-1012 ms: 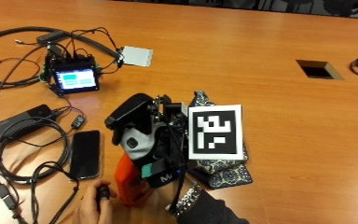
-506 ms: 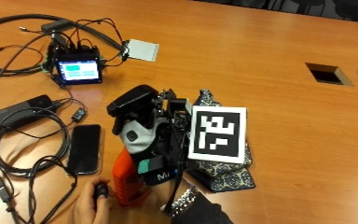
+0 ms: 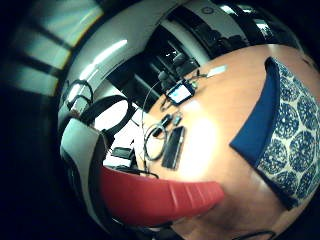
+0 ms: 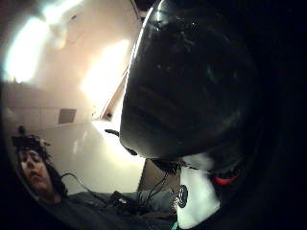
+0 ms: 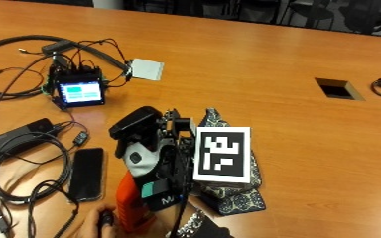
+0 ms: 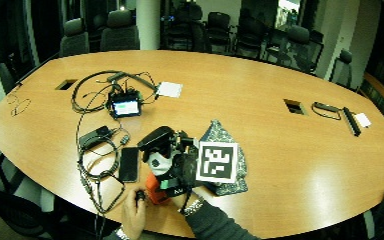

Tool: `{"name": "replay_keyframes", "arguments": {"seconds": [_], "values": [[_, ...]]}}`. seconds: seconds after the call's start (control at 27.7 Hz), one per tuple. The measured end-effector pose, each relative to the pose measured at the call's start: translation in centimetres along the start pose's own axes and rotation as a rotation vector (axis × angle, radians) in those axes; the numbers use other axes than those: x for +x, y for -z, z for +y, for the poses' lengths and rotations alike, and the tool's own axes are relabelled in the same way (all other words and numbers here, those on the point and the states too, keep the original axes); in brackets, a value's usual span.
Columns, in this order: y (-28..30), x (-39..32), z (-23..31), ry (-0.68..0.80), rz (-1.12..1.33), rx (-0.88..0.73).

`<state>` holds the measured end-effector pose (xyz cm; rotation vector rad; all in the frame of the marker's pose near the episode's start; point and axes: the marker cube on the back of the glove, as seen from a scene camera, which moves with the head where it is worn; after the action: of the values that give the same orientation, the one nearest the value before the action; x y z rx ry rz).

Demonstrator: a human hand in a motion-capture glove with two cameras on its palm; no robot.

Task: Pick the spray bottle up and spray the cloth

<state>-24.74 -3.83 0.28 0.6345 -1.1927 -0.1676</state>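
Observation:
The spray bottle has a black head, a white neck and an orange-red body, and stands tilted near the table's front edge. My gloved right hand grips it from the right at the neck; the fingers are mostly hidden. The bottle's black head fills the thumb side palm view, and its red body lies close in the little finger side view. The blue patterned cloth lies on the table just right of and behind the hand, also shown as cloth. A bare left hand rests by the bottle's base.
A black phone lies left of the bottle, beside coiled cables. A small lit screen with wires and a white pad sit further back. A cable hatch opens in the table at the right.
The outside picture has shifted, so its camera moved. Against the cloth and phone, the hand and bottle stand much as before.

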Motion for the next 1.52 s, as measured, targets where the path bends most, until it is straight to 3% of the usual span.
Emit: {"name": "replay_keyframes", "arguments": {"seconds": [0.36,0.76,1.19,1.52], "values": [[-1.0,1.1,3.1,-0.079,0.012,-0.087],[3.3,1.2,3.6,0.003,0.377,-0.212],[9.3,0.4,5.3,0.106,0.800,-0.631],[13.6,-0.5,5.7,0.118,0.900,-0.658]]}}
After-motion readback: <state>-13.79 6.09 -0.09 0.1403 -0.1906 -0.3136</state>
